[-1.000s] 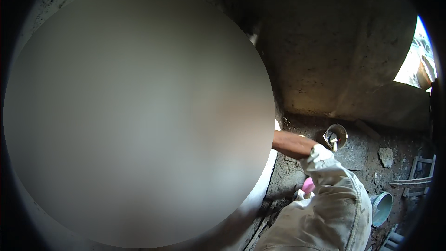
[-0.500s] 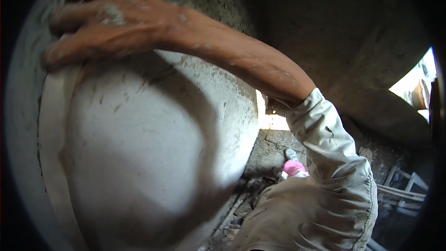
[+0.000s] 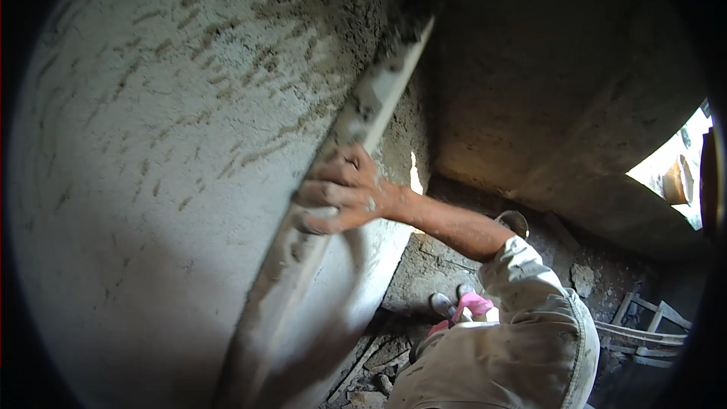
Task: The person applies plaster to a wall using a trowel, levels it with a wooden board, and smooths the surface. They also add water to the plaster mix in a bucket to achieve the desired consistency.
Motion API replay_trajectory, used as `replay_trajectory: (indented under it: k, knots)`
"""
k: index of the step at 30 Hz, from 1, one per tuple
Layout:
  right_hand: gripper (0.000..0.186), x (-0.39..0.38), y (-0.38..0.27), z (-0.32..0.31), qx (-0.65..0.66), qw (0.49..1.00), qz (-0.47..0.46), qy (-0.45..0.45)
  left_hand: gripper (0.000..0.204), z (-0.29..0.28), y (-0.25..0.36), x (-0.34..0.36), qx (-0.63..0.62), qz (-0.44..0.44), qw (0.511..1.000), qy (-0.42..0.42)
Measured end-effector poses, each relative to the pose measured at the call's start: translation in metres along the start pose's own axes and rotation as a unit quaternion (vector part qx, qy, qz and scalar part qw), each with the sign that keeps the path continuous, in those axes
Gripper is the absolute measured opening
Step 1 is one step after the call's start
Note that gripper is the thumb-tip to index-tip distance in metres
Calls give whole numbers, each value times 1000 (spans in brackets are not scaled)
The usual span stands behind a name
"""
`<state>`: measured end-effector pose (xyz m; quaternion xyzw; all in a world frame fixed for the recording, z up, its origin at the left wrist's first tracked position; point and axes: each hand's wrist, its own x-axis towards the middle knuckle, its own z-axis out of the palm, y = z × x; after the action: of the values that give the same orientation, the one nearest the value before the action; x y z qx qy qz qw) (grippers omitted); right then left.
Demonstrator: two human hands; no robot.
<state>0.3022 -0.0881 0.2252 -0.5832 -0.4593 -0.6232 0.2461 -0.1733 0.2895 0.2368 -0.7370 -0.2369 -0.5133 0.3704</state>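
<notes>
My right hand (image 3: 341, 193) is closed over a long, straight wooden-looking board (image 3: 375, 106), its fingers curled across the broad face. Grey wet mortar clings to the board in lumps, and it slants from the upper middle down to the lower left. Behind it is a wall (image 3: 159, 204) of pale plaster, streaked and pitted with darker mortar toward the top. Whether the board touches the wall along its whole length, I cannot tell. Splashes of mortar spot my right hand. My left hand is out of the picture.
Below are my feet (image 3: 445, 304) and a pink cloth (image 3: 475, 303) on a rubble-strewn floor. A wooden frame (image 3: 655, 322) lies at lower right. A dark wall (image 3: 515, 106) rises on the right, with a bright opening (image 3: 666, 170) beyond. A round rim (image 3: 515, 221) shows behind my forearm.
My right hand has swept the board rightward and down from the far left of the wall. The board now leans diagonally, and streaked plaster is exposed on its left.
</notes>
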Motion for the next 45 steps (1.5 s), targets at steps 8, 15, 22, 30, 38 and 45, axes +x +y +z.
replay_trajectory:
  k: [8,15,22,30,38,45]
  knots:
    - [27,-65,-23,-3,60,992,30,-106,37,-11,29,-57,4,10,991,-135]
    - [35,71,-1,14,26,996,12,80,68,-25,-18,66,25,0,998,60]
    - [30,225,82,32,19,982,-110,154,66,-25,-34,136,-99,-20,992,73]
    - [24,178,73,34,57,969,-86,226,68,4,5,92,-91,23,993,68]
    - [22,66,20,33,100,979,12,179,69,20,26,47,-82,59,994,39]
    - [24,2,-7,24,98,991,26,86,71,23,-11,-16,-69,41,996,39]
